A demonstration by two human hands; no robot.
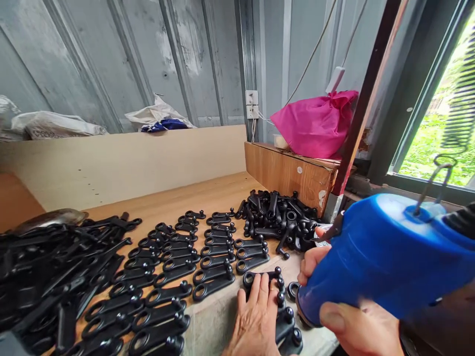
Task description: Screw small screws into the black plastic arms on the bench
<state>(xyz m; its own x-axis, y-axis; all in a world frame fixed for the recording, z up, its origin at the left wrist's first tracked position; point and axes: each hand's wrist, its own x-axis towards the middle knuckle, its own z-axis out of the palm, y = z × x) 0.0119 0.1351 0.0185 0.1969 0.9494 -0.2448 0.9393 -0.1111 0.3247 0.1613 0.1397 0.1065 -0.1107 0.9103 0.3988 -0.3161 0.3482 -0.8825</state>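
Note:
My right hand (358, 324) grips a blue power tool (374, 252), held tilted at the right; a wire loop (441, 173) sticks out of its top. The tool's working end is hidden. Fingers stretched out, my left hand (256, 311) lies on a black plastic lever (277, 272) with a ring at one end and a ball stud at the other. More such levers (285, 321) lie beside that hand, toward the tool. A ring end (293, 291) shows right by the tool's lower end.
Rows of black levers (213, 287) lie on the wooden table (156, 193). A heap of them (276, 212) sits at the back right, and a pile of long black parts (33, 277) at the left. A pink bag (315, 123) rests on a wooden ledge. A coil spring (462, 94) hangs at right.

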